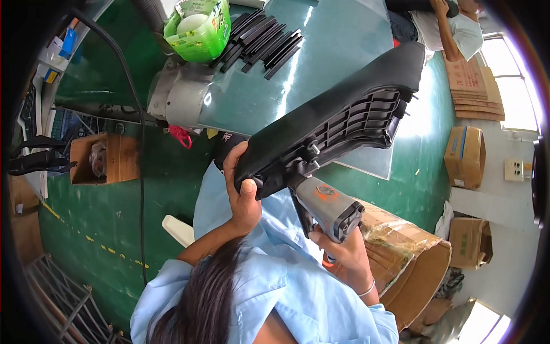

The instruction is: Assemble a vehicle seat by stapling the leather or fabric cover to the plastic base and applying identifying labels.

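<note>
A long black padded part (321,103), with a ribbed plastic underside and metal studs, slants up to the right over the table edge. Its lower left end is gripped by my left hand (243,195), thumb on the near side and fingers behind. My right hand (344,249) is wrapped round the handle of a grey pneumatic stapler (329,206). The tool's nose touches or nearly touches the lower edge of the padded part, beside the studs; the exact contact is hidden.
The green-topped table (252,103) carries black strips (258,40) and a green plastic container (197,28). A black hose (137,103) hangs at left. Cardboard boxes (123,157) stand left, and a large carton (409,264) is at my right. Another person (461,34) sits at far right.
</note>
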`<control>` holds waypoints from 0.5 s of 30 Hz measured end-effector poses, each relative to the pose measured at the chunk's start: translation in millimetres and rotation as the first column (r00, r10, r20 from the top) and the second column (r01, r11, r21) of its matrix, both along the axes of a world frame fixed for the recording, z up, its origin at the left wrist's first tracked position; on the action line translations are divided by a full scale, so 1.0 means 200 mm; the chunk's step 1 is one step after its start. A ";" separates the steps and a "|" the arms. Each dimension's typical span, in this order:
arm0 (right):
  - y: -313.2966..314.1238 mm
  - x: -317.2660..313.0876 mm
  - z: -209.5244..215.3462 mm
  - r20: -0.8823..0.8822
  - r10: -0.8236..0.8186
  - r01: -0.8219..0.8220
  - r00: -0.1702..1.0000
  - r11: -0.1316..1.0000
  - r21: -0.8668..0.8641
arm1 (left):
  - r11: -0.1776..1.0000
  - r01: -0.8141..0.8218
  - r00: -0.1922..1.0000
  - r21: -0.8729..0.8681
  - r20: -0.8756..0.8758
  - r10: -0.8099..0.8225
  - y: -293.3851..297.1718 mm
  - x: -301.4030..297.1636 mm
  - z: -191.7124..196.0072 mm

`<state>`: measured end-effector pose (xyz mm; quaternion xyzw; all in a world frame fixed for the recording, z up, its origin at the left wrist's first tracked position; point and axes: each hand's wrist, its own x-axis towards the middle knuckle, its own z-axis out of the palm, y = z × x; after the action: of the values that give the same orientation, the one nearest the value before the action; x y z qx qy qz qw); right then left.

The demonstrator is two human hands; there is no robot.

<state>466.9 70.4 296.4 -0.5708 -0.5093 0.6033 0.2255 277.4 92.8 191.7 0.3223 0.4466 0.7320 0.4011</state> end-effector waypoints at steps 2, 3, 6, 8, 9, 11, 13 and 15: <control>0.00 -0.01 0.03 0.027 0.016 -0.015 1.000 1.000 -0.006 | 0.997 0.060 0.998 0.050 0.027 -0.061 0.00 0.00 0.00; 0.00 -0.01 0.04 -0.002 0.004 -0.004 1.000 1.000 -0.026 | 0.996 0.070 0.997 0.061 0.014 -0.071 0.01 0.00 0.00; -0.02 -0.03 0.06 -0.078 -0.020 0.013 0.997 0.996 -0.087 | 0.998 0.056 0.998 0.017 0.016 -0.057 0.02 0.01 -0.01; -0.02 -0.04 0.05 -0.123 -0.037 0.021 0.992 0.992 -0.126 | 0.999 0.051 0.999 0.000 0.005 -0.051 0.02 0.02 -0.02; -0.02 -0.05 0.04 -0.081 -0.011 0.000 0.997 0.991 -0.136 | 0.999 0.047 0.999 -0.014 -0.006 -0.047 0.02 0.03 -0.02; -0.02 -0.04 0.03 -0.026 0.044 -0.049 0.999 0.979 -0.200 | 0.998 0.068 0.997 -0.006 -0.021 -0.068 0.02 0.02 -0.02; -0.02 -0.04 0.04 -0.052 0.033 -0.043 0.998 0.978 -0.202 | 0.996 0.089 0.995 0.002 -0.037 -0.089 0.02 0.02 -0.02; -0.04 -0.04 0.05 -0.078 0.024 -0.039 0.997 0.978 -0.205 | 0.997 0.078 0.996 0.003 -0.046 -0.078 0.03 0.02 -0.01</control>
<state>459.2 63.3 306.4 -0.5597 -0.4441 0.6775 0.1746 280.8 98.5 188.8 0.3572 0.4409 0.7092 0.4184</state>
